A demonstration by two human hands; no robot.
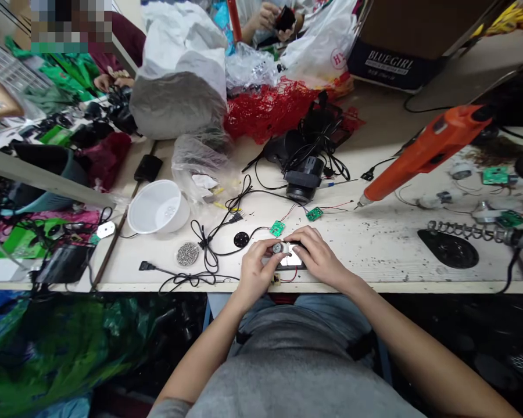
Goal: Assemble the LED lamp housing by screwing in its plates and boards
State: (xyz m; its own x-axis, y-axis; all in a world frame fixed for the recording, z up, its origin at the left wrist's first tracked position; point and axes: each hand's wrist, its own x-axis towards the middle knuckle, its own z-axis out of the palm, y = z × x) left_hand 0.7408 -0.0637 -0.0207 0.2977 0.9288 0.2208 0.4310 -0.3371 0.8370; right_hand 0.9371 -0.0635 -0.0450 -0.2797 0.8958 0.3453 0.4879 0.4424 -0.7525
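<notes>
My left hand [258,268] and my right hand [316,255] meet at the near edge of the workbench [375,249]. Both are closed around a small black-framed part with a white face [290,259]. A small round metal motor [278,248] sits between my left fingertips on top of that part. Red and black wires run from it to two little green circuit boards [278,228], [314,213] just beyond my hands. A black round disc [241,239] lies to the left of the boards.
An orange glue gun [422,152] lies to the right. A soldering iron stand [448,248] and its coil [466,230] lie at the right. A white bowl [157,207], a tin of small screws [187,253], black cables [209,244] and plastic bags [181,75] fill the left. Another person's hands [270,17] work across the table.
</notes>
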